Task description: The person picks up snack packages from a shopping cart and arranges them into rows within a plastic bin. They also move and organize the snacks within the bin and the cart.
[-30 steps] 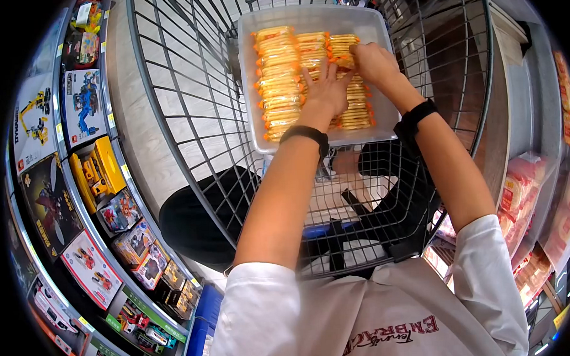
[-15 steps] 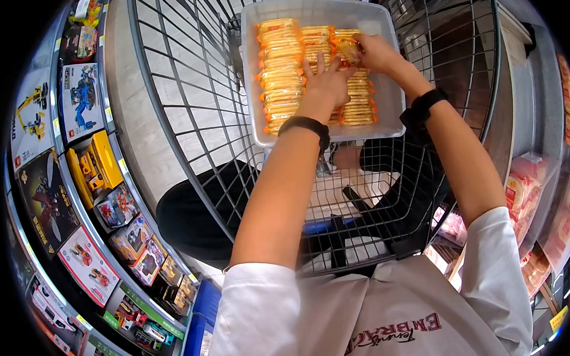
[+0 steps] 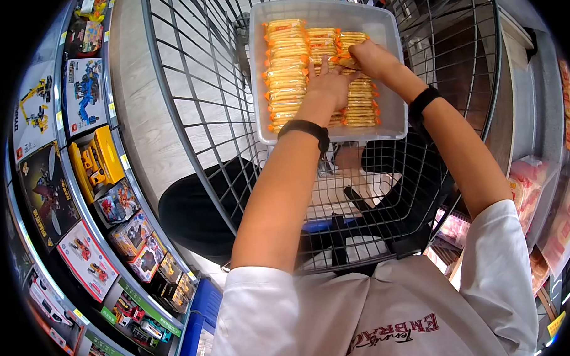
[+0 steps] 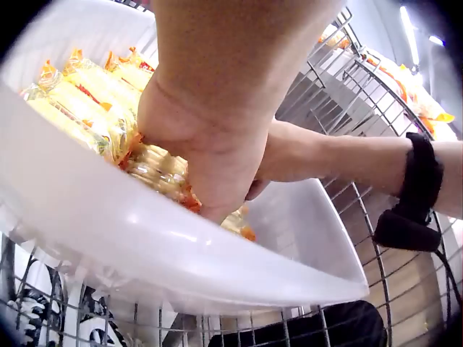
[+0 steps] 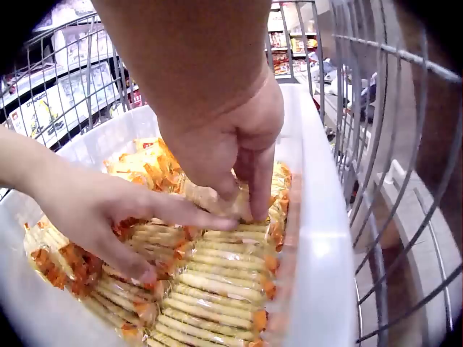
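A translucent plastic bin (image 3: 395, 105) holds rows of yellow, orange-ended wrapped snack packets (image 3: 287, 71). My left hand (image 3: 329, 90) rests with spread fingers on the middle and right rows. In the right wrist view its fingers (image 5: 181, 213) lie straight across the packets. My right hand (image 3: 374, 59) works at the right row, fingers pointing down, and pinches a snack packet (image 3: 348, 62) there. Its fingertips touch the row's top edge in the right wrist view, where the hand partly hides that packet. The left wrist view shows mostly the back of my left hand (image 4: 217, 152).
The bin sits in a wire shopping cart (image 3: 189, 137) whose bars rise on both sides. Shelves of boxed toys (image 3: 90, 266) stand close on the left. Bagged goods (image 3: 566, 224) fill a shelf on the right. My legs (image 3: 195, 212) are beneath the cart.
The right hand has lowered a packet, seen lifted and tilted half a second ago, toward the right row. The left hand stays spread on the packets. The bin has shifted slightly right in view.
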Motion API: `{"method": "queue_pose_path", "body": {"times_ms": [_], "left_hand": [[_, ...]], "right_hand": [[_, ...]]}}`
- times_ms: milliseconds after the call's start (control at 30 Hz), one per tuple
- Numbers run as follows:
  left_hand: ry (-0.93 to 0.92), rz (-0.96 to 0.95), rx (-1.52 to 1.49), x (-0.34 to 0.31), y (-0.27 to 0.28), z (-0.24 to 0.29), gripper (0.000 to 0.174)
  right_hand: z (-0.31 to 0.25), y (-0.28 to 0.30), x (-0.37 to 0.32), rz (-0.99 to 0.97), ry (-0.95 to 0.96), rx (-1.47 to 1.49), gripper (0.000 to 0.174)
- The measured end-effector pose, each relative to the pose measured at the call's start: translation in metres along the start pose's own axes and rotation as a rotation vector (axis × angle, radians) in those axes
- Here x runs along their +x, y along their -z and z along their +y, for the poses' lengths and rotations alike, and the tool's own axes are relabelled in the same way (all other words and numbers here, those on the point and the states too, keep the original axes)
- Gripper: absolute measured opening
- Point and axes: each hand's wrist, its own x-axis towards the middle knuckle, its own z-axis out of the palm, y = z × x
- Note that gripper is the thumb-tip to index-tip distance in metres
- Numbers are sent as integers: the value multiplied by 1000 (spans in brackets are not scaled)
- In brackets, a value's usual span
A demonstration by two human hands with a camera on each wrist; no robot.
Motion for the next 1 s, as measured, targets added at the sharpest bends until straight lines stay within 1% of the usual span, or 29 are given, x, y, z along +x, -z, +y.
{"method": "queue_pose_path", "body": {"times_ms": [33, 67, 133, 167, 233, 267, 300, 333, 367, 433, 500, 533, 567, 600, 633, 667, 700, 733, 767, 800, 833, 867, 900, 933, 967, 1000], "left_hand": [[-5, 25, 0, 1, -1, -1, 68], [-2, 25, 3, 1, -2, -3, 68], [-79, 81, 10, 0, -1, -8, 53], [-78, 82, 17, -1, -1, -7, 53], [-20, 50, -91, -8, 5, -6, 36], [-18, 56, -78, -11, 9, -7, 36], [-1, 59, -139, -16, 11, -6, 32], [15, 61, -198, -20, 15, -6, 28], [13, 68, -183, -23, 20, -7, 28], [6, 177, -364, -31, 24, -10, 21], [109, 234, -471, -39, 36, -11, 21], [138, 479, -529, -32, 18, -22, 18], [16, 609, -378, -15, -12, -50, 19], [197, 548, -984, -19, 7, -39, 26], [397, 343, -1557, -41, 23, -23, 35], [283, 297, -1631, -69, 49, -3, 39], [165, 190, -1677, -77, 63, 0, 43], [168, 264, -1505, -81, 66, 5, 40], [129, 246, -1573, -92, 76, 15, 38], [101, 236, -1658, -100, 81, 18, 43], [60, 210, -1639, -109, 84, 24, 43], [21, 235, -1652, -118, 87, 31, 45], [-21, 258, -1665, -126, 91, 38, 46], [-59, 268, -1538, -136, 97, 51, 48], [-96, 288, -1414, -148, 99, 65, 51], [-151, 335, -1302, -157, 93, 71, 54]], "right_hand": [[2, 0, 1, 5, 2, 0, 13], [2, -1, 1, -2, -4, 14, 13], [3, -7, 2, -2, -7, 29, 13], [3, -9, 2, -21, -18, 5, 13], [-3, -11, 3, -27, -24, -16, 13], [-7, -12, 3, -22, -53, -24, 13], [-8, -15, 2, -20, -84, -31, 14], [-8, -15, 3, -7, -83, -26, 14], [-6, -14, 3, 17, -87, -15, 15], [-7, -14, 1, 50, -98, 1, 17], [-9, -15, -4, 288, -191, 276, 17], [-11, -13, -8, 389, -134, 254, 16], [-22, -3, -17, 481, -110, 172, 13], [-18, -23, -14, 572, -198, 290, 13], [-42, 4, -38, 617, -244, 292, 13], [-53, 0, -41, 666, -159, 341, 16], [-71, 37, -64, 526, -126, 556, 29], [-80, 45, -71, 532, -103, 697, 35], [-88, 59, -88, 605, -35, 697, 36], [-91, 62, -97, 662, -15, 742, 35], [-93, 68, -106, 721, 16, 781, 34], [-96, 77, -123, 755, -7, 761, 34], [-102, 88, -142, 803, -15, 986, 35], [-107, 93, -161, 847, -12, 1209, 38], [-114, 93, -176, 883, -18, 1185, 38], [-118, 93, -188, 980, -90, 1166, 44]]}}
